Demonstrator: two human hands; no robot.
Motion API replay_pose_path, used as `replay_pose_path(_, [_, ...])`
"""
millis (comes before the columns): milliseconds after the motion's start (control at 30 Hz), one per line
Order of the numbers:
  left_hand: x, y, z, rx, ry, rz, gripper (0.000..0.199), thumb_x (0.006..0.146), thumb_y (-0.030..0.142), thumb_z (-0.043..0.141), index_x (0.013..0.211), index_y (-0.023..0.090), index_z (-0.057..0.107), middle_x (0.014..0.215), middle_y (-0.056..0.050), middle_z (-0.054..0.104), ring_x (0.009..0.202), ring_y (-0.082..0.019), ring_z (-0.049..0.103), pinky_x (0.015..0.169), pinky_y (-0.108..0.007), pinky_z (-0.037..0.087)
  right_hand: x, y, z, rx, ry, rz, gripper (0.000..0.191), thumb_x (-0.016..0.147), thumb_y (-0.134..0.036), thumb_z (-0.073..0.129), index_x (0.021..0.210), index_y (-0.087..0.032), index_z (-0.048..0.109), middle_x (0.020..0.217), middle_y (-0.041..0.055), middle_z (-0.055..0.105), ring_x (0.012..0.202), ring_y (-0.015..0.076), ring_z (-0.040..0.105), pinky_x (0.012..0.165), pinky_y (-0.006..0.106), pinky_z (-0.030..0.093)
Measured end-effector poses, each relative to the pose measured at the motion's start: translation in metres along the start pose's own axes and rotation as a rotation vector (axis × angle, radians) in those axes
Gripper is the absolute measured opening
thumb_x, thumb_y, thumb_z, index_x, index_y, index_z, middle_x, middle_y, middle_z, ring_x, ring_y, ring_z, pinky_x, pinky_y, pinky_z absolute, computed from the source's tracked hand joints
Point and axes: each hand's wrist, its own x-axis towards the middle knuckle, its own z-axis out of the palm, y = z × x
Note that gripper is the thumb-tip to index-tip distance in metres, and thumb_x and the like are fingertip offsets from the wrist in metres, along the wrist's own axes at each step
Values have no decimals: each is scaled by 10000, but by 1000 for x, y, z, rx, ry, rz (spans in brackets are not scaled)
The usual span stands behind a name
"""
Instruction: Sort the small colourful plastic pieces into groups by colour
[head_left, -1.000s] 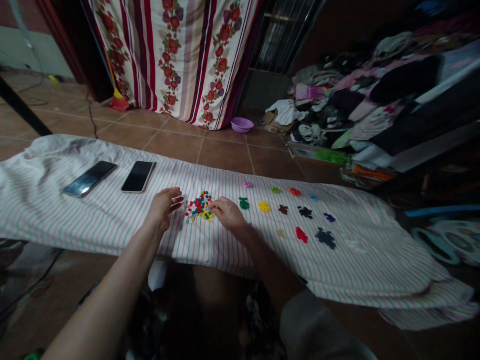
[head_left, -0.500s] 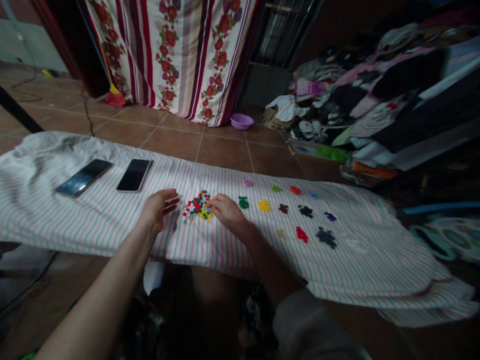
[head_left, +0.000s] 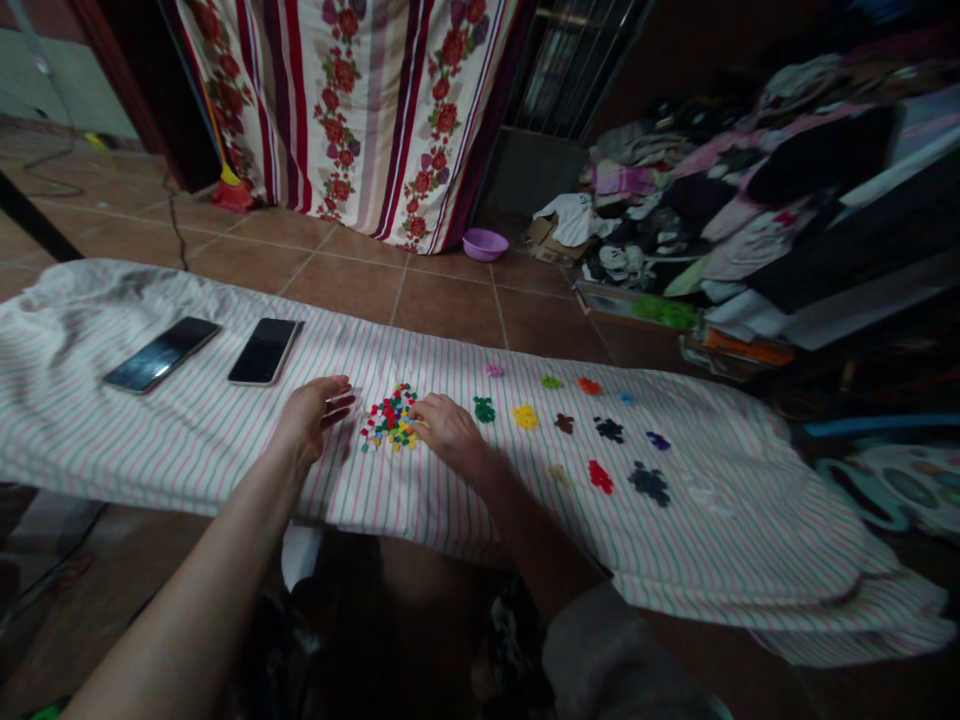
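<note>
Small coloured pieces [head_left: 391, 412] lie in one mixed pile on the cloth-covered worktop [head_left: 750, 440], between our two hands. Compared with a moment ago, our right hand [head_left: 450, 430] reaches a little more over the right edge of this pile, and its fingers are bent; if they pinch a piece, we cannot tell. Our left hand [head_left: 306, 415] is open at the left of the pile, with nothing visible in it. The heaps look unchanged, so we see no piece added to them.

We count thirteen one-colour heaps, all to the right of the pile: pink [head_left: 493, 370], lime [head_left: 550, 382], orange [head_left: 589, 386], light blue [head_left: 626, 399], dark green [head_left: 484, 409], yellow [head_left: 525, 416], brown [head_left: 564, 424], black [head_left: 609, 430], dark blue [head_left: 658, 440], beige [head_left: 559, 475], red [head_left: 600, 476], grey [head_left: 649, 484] and a faint white [head_left: 709, 493]. The pieces themselves are too small to count. Two phones [head_left: 161, 355] [head_left: 264, 352] lie farther left of the pile, and one purple bowl [head_left: 485, 245] is on the floor [head_left: 450, 300] beyond it.
</note>
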Motion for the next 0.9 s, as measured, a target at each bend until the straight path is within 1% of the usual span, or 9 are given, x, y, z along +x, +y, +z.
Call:
replay_pose_path(233, [0, -2, 2, 25, 6, -11, 63, 684, 161, 606, 734, 142, 639, 796, -57, 683, 676, -138, 651, 640, -246, 495, 0, 2, 3, -13, 12, -42, 108, 883, -167, 576, 925, -181, 675, 923, 56, 642, 918, 181, 550, 853, 292, 426])
replay_pose_path(433, [-1, -1, 0, 37, 17, -21, 60, 683, 168, 605, 730, 141, 632, 785, -61, 683, 673, -141, 653, 624, -238, 501, -1, 0, 4, -86, 17, 15, 87, 873, -242, 621, 919, -188, 671, 903, 53, 644, 912, 189, 555, 836, 292, 419])
replay_pose_path(567, [-1, -1, 0, 31, 17, -15, 63, 679, 169, 606, 726, 139, 635, 776, -60, 683, 665, -140, 652, 620, -239, 498, 0, -1, 4, -102, -3, 37, 78, 870, -237, 615, 905, -194, 670, 903, 50, 646, 904, 188, 559, 824, 289, 416])
replay_pose_path(767, [1, -2, -2, 24, 7, -5, 82, 659, 182, 618, 726, 143, 642, 753, -58, 687, 665, -147, 652, 615, -246, 503, -1, -4, -4, -59, 23, 35, 77, 860, -218, 592, 876, -182, 658, 887, 53, 650, 877, 185, 560, 795, 284, 407])
replay_pose_path(900, [3, -2, -4, 23, 7, -8, 83, 668, 183, 624, 736, 141, 645, 776, -63, 694, 671, -141, 653, 596, -230, 495, -3, -4, -4, 48, 76, 41, 51, 850, -193, 571, 862, -185, 619, 853, 35, 642, 826, 166, 557, 754, 270, 395])
